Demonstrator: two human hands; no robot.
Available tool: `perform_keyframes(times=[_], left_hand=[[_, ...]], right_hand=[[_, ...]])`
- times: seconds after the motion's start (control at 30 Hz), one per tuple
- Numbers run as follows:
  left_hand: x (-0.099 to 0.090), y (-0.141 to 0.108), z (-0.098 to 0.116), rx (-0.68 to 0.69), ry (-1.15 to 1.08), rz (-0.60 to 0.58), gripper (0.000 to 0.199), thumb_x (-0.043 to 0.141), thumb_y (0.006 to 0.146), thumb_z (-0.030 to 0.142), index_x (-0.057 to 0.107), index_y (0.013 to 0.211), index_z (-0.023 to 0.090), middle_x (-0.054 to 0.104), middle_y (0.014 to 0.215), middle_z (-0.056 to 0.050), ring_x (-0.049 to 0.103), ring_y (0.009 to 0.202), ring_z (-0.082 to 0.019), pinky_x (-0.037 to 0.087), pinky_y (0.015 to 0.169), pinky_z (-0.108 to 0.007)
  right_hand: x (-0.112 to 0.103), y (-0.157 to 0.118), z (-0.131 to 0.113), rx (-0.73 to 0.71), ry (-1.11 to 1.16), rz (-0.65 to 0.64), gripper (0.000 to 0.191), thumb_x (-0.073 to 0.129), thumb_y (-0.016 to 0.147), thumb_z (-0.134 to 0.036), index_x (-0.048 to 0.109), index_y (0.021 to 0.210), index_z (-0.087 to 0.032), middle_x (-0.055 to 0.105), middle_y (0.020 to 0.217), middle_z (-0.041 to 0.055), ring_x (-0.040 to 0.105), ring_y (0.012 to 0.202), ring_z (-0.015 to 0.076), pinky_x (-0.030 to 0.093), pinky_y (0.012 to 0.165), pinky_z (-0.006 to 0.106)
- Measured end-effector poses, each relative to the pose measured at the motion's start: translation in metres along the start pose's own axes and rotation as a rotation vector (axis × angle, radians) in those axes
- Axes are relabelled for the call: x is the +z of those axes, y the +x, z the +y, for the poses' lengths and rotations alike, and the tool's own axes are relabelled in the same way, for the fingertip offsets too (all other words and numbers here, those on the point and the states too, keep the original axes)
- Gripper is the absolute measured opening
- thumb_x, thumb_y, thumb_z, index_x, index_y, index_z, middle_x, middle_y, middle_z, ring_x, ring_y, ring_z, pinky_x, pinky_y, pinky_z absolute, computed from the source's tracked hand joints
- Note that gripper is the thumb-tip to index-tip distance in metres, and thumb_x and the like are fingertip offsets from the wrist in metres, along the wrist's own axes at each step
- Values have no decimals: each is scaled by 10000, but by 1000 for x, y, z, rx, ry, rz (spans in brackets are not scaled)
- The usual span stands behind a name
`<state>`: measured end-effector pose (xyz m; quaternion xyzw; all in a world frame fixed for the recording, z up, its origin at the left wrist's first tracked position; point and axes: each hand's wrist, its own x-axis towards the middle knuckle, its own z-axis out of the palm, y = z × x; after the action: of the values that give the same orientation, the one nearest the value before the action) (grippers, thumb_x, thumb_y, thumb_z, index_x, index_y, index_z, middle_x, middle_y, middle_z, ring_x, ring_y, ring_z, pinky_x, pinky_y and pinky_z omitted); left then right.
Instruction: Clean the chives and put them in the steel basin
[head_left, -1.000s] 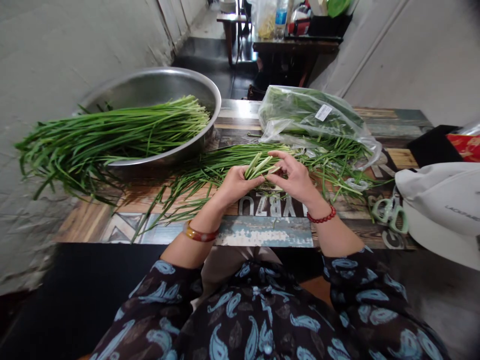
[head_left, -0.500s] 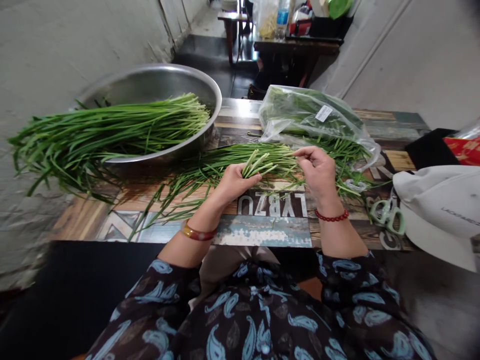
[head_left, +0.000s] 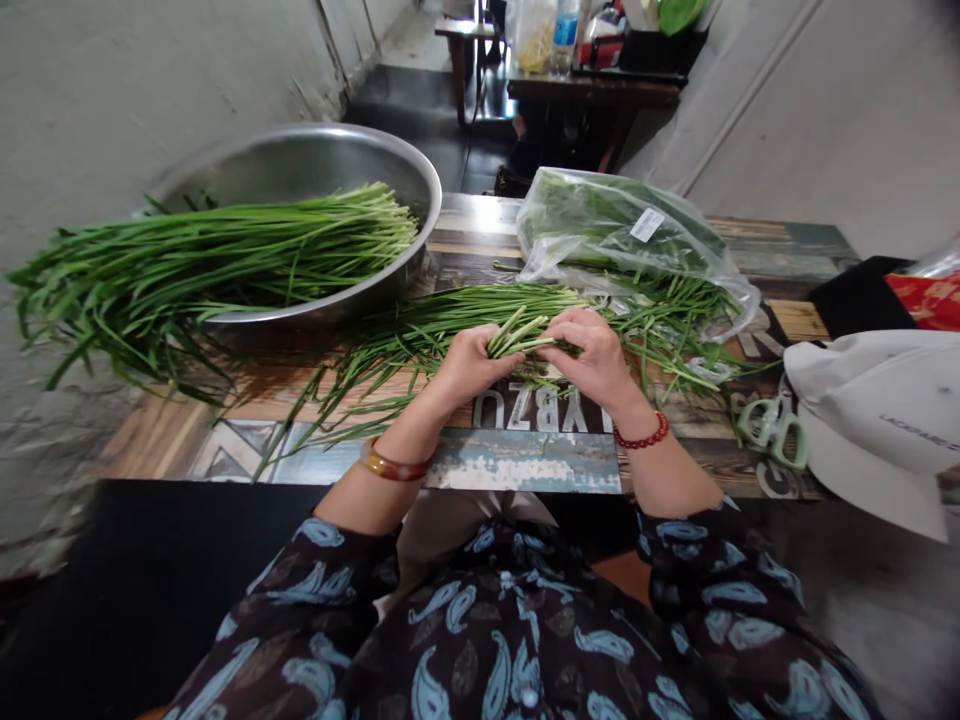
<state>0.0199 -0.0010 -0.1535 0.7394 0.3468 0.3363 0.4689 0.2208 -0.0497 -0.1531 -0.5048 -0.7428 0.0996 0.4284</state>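
Note:
My left hand [head_left: 472,365] is closed around a small bunch of garlic chives [head_left: 516,335], their pale cut ends pointing up and right. At the tips of that bunch, my right hand [head_left: 591,358] pinches the stem ends between thumb and fingers. Behind both hands lies a loose pile of garlic chives [head_left: 427,320] on the patterned wooden table [head_left: 525,460]. A large steel basin [head_left: 429,215] on the left holds a thick sheaf of chives, the leaves hanging over its rim.
A clear plastic bag [head_left: 637,215] with more chives lies at the back right. Green-handled scissors [head_left: 776,430] and a white cap [head_left: 877,400] are at the right edge. Beyond stands another table [head_left: 600,92] with a water bottle [head_left: 564,40] on it.
My right hand has moved left, from beside the pile to the stem ends of the bunch in my left hand. The left hand has stayed nearly in place.

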Motion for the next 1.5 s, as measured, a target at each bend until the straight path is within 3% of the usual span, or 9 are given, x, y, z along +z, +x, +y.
perform_keyframes(times=[0.3,0.43,0.57,0.77,0.97,1.2,1.3,1.4,1.5], left_hand=[[1,1,0,114,183,70,175,656,772,235,623,620,156,536,658,-2,495,653,-130,355,626,-252],[1,1,-1,119,189,85,250,660,770,242,549,558,167,488,623,10,482,639,-127,334,610,-251],[0,2,-2,103,178,62,216,655,784,251,585,602,158,558,679,-6,507,672,-135,377,653,-257],[0,1,-2,111,169,60,147,664,788,244,668,677,148,579,690,-7,519,684,-138,393,661,-250],[0,2,0,113,166,59,104,680,776,226,700,706,152,580,692,-8,530,688,-141,393,660,-249],[-1,1,-5,62,109,74,192,686,780,286,639,655,149,569,703,-7,520,713,-149,406,683,-260],[-2,1,-8,21,50,86,227,705,773,321,615,652,152,534,673,6,486,677,-139,385,647,-258],[-3,2,-10,-4,33,93,226,713,771,332,620,673,151,523,665,9,473,661,-134,373,628,-256],[-3,2,-10,-3,34,74,212,709,780,341,648,722,147,549,690,2,494,681,-139,393,649,-259]], right_hand=[[23,-2,2,303,356,122,128,682,828,-330,681,796,-206,658,801,20,582,748,159,476,706,301],[15,-3,7,460,494,225,221,677,840,-419,661,827,-199,614,740,-14,532,679,128,452,663,272],[-2,-1,5,334,359,257,255,619,900,-445,649,783,-220,619,753,0,561,713,151,477,729,314],[-1,1,-3,33,-27,60,94,678,859,-342,675,852,-248,707,935,61,625,960,250,466,933,437],[11,1,-5,108,161,79,87,662,839,-270,659,764,-227,691,874,58,642,888,214,503,851,377],[8,2,4,386,491,243,247,661,846,-463,638,830,-217,639,813,8,579,755,145,500,731,291],[-10,2,7,360,475,251,319,643,862,-525,639,766,-221,624,761,9,576,737,152,496,726,306],[-25,1,6,253,398,129,393,604,896,-518,612,641,-218,655,780,36,612,796,180,503,780,342],[-29,1,5,215,278,67,227,717,817,-443,673,779,-223,684,901,43,629,843,189,503,773,341]])
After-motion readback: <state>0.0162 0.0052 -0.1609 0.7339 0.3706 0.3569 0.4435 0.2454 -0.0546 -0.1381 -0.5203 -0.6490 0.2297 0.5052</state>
